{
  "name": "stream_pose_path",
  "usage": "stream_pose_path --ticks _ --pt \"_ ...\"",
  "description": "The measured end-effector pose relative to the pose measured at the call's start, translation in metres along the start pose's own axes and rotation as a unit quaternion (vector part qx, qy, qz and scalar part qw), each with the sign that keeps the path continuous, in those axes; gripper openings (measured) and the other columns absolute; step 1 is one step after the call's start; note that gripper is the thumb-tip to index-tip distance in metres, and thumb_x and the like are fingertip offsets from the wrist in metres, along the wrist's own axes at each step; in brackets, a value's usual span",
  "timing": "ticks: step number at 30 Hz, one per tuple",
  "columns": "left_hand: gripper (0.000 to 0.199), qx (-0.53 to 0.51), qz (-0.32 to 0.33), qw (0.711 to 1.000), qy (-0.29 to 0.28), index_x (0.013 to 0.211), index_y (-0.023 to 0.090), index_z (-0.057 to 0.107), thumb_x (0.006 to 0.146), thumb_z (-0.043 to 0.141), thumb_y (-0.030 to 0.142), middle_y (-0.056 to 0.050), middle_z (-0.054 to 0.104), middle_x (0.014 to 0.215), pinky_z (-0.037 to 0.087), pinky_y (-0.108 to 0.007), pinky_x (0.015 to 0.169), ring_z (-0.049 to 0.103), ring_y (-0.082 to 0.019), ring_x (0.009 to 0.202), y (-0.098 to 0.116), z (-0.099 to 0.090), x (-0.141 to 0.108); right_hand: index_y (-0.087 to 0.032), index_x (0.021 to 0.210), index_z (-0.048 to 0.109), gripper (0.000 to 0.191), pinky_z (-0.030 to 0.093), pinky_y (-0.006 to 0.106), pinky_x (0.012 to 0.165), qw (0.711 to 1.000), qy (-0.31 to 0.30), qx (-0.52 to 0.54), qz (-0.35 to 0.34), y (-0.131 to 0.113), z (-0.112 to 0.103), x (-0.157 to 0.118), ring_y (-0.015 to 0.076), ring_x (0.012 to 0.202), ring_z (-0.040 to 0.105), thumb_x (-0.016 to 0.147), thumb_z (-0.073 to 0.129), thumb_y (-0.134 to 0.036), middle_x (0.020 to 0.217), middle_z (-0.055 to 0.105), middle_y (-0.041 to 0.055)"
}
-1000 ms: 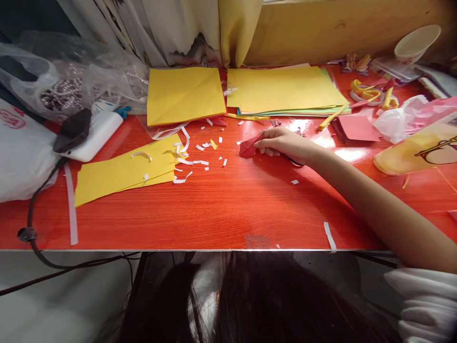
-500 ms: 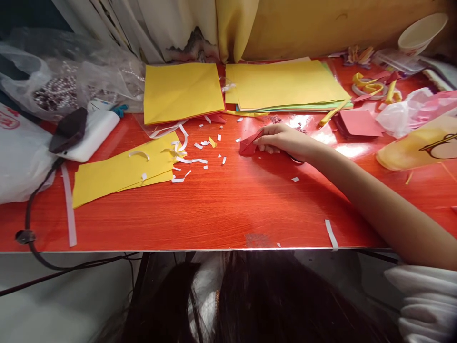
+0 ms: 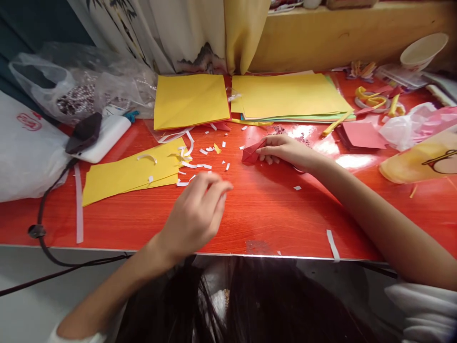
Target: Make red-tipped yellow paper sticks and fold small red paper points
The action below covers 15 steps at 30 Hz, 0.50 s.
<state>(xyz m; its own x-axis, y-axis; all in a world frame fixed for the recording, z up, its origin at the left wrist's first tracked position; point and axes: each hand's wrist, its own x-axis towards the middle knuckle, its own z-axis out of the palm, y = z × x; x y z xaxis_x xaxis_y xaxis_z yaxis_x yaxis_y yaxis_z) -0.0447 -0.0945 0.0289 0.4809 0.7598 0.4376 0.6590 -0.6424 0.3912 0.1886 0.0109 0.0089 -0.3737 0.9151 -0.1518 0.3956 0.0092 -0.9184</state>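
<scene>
A small folded piece of red paper [image 3: 252,153] is pinched in the fingers of my right hand [image 3: 277,148], low over the red table. Crease lines show on its face. My left hand [image 3: 196,212] hangs over the near middle of the table, its fingers loosely bent and a little smeared by motion. Nothing shows in it, though its palm side is hidden. Just beyond the left hand lie white paper scraps [image 3: 205,166] and long yellow paper strips [image 3: 130,174]. A stack of red paper squares [image 3: 364,135] rests right of my right wrist.
Yellow sheets [image 3: 193,101] and a stack of coloured paper [image 3: 289,97] lie along the back. At left are plastic bags [image 3: 28,147], a white device [image 3: 107,140] and a black cable [image 3: 41,205]. A drink cup [image 3: 421,162] lies at right, below a paper cup [image 3: 423,52].
My left hand has come into view from the lower left and reached over the table. My right hand still pinches the red paper. The whole view has shifted slightly.
</scene>
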Motion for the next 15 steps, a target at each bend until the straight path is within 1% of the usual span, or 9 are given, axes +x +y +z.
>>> stream_pose_path --ticks 1,3,5,6,8,10,12,13,15 --pt "0.017 -0.004 -0.015 1.000 0.004 0.101 0.016 0.055 0.088 0.044 0.019 -0.008 0.056 0.103 0.045 -0.033 0.090 0.053 -0.016 0.097 -0.004 0.008 0.013 -0.015 0.067 0.058 0.014 0.036 0.021 0.047 1.000 0.005 0.008 -0.001 -0.002 0.002 -0.001 0.0077 0.051 0.051 0.081 0.058 -0.018 0.059 0.058 0.0019" --pt "0.018 -0.024 -0.049 0.998 0.023 0.103 0.016 0.053 0.085 0.049 0.018 -0.009 0.055 0.108 0.040 -0.036 0.096 0.050 -0.019 0.105 -0.017 0.026 0.042 -0.014 0.071 0.059 0.012 0.039 0.021 0.048 0.999 0.027 0.042 -0.004 -0.006 0.006 -0.005 0.0078 0.053 0.054 0.081 0.058 -0.020 0.065 0.062 0.0034" --pt "0.026 -0.078 -0.078 0.993 0.041 0.105 0.016 0.051 0.081 0.057 0.021 -0.009 0.055 0.112 0.037 -0.038 0.098 0.048 -0.021 0.110 -0.030 0.045 0.066 -0.013 0.076 0.060 0.010 0.043 0.021 0.049 0.995 0.045 0.089 -0.014 -0.008 0.010 -0.008 0.0085 0.056 0.057 0.080 0.059 -0.023 0.071 0.064 0.0045" --pt "0.023 -0.142 -0.100 0.985 0.021 0.103 0.016 0.051 0.082 0.056 0.023 -0.008 0.058 0.107 0.041 -0.034 0.092 0.052 -0.019 0.102 -0.036 0.053 0.073 -0.013 0.079 0.061 0.011 0.044 0.021 0.050 0.992 0.049 0.113 -0.021 -0.009 0.012 -0.010 0.0089 0.057 0.058 0.080 0.061 -0.024 0.073 0.064 0.0049" --pt "0.018 -0.276 -0.145 0.950 -0.013 0.098 0.016 0.052 0.087 0.048 0.030 -0.003 0.062 0.091 0.046 -0.027 0.077 0.058 -0.013 0.082 -0.043 0.063 0.077 -0.013 0.080 0.062 0.012 0.047 0.022 0.052 0.987 0.045 0.153 -0.030 -0.008 0.015 -0.012 0.0099 0.059 0.059 0.078 0.063 -0.025 0.074 0.065 0.0055" --pt "0.017 -0.351 -0.157 0.923 -0.031 0.091 0.016 0.054 0.086 0.049 0.032 0.000 0.061 0.079 0.046 -0.021 0.065 0.057 -0.009 0.068 -0.045 0.065 0.074 -0.013 0.080 0.063 0.014 0.049 0.023 0.054 0.983 0.029 0.178 -0.028 -0.006 0.019 -0.013 0.0115 0.061 0.061 0.076 0.065 -0.025 0.074 0.065 0.0060" --pt "0.016 -0.374 -0.157 0.913 -0.038 0.086 0.015 0.056 0.084 0.053 0.031 0.001 0.058 0.072 0.044 -0.019 0.060 0.055 -0.006 0.062 -0.044 0.063 0.069 -0.013 0.083 0.063 0.016 0.051 0.024 0.056 0.981 0.009 0.193 -0.022 -0.004 0.023 -0.013 0.0133 0.064 0.063 0.076 0.066 -0.027 0.074 0.066 0.0065" --pt "0.015 -0.381 -0.160 0.910 -0.040 0.085 0.015 0.057 0.084 0.054 0.030 0.001 0.058 0.070 0.043 -0.019 0.059 0.054 -0.006 0.060 -0.044 0.062 0.067 -0.013 0.085 0.063 0.018 0.052 0.025 0.058 0.979 0.011 0.201 -0.022 -0.003 0.025 -0.013 0.0137 0.065 0.063 0.076 0.066 -0.028 0.074 0.066 0.0061" --pt "0.014 -0.401 -0.172 0.899 -0.039 0.089 0.016 0.057 0.083 0.055 0.027 0.002 0.058 0.068 0.044 -0.019 0.059 0.054 -0.006 0.058 -0.044 0.061 0.067 -0.015 0.084 0.062 0.017 0.053 0.024 0.061 0.974 0.040 0.219 -0.030 -0.002 0.029 -0.013 0.0126 0.064 0.063 0.076 0.066 -0.029 0.072 0.065 0.0042"
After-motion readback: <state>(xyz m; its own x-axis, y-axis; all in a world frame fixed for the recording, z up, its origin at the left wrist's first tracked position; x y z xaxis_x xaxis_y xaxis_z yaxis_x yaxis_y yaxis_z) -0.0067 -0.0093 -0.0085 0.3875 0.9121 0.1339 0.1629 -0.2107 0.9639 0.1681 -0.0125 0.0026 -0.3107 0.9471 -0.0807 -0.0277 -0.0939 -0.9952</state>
